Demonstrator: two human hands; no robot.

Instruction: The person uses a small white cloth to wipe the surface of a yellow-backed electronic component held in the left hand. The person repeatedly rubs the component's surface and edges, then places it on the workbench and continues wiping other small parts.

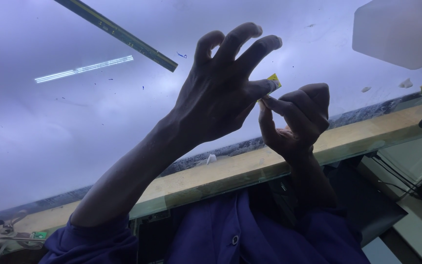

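Left hand (216,98): thumb and forefinger pinched on a small yellow-green chip (273,81); other three fingers (240,36) spread wide.
Chip: one, at the scene's middle, between both hands.
Right hand (296,115): fingers curled closed, thumb tip touching the chip from 5 o'clock.
Long green strip (118,33): one, on the glass bench (50,127), at 10 o'clock from the hands.
Hands: two.
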